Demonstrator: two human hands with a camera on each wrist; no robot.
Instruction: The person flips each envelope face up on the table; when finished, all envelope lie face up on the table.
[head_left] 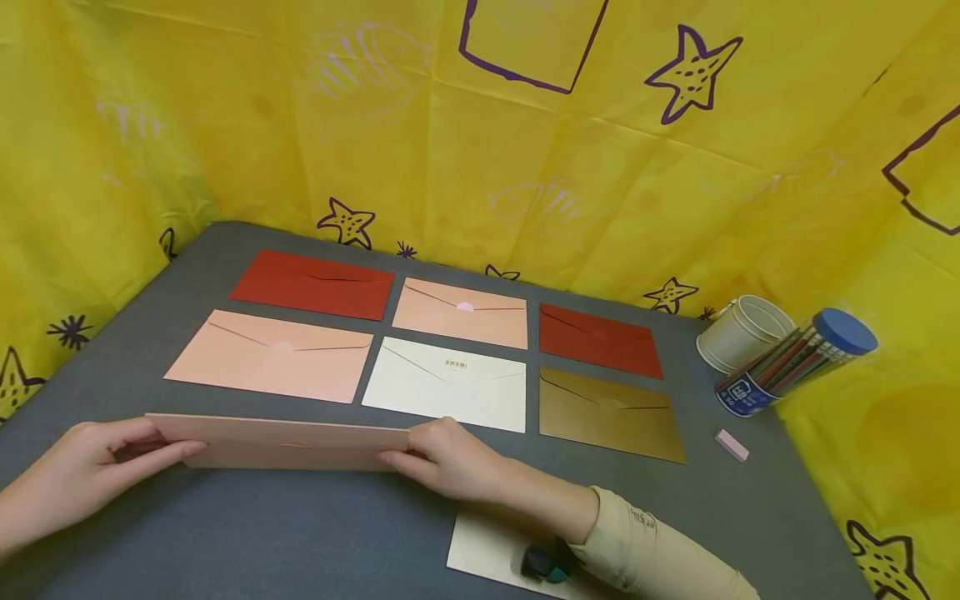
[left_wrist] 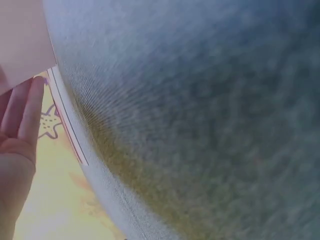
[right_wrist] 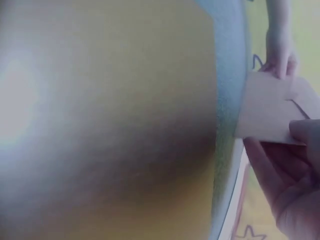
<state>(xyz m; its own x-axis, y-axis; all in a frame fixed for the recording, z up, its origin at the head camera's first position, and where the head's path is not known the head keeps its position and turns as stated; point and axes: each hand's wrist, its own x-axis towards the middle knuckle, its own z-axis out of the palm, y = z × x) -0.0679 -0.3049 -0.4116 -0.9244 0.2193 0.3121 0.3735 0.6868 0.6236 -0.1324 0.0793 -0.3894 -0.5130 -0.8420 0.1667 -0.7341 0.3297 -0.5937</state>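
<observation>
A pale pink envelope (head_left: 300,446) is raised just above the grey table, tilted so that its back faces me. My left hand (head_left: 93,467) pinches its left end, thumb in front and fingers behind. At the other end my right hand (head_left: 453,462) grips it the same way. The right wrist view shows both hands on the envelope (right_wrist: 267,107). In the left wrist view the left hand (left_wrist: 17,145) has its fingers partly hidden by the envelope (left_wrist: 25,37). Beyond it lie a peach envelope (head_left: 262,358) and a white one (head_left: 450,396).
Farther back lie a red envelope (head_left: 315,287), a small peach one (head_left: 435,321), another red (head_left: 600,342) and a gold one (head_left: 607,425). A white tin (head_left: 738,337), a pencil tub (head_left: 787,371) and an eraser (head_left: 732,445) are right. A cream envelope (head_left: 480,550) lies under my right forearm.
</observation>
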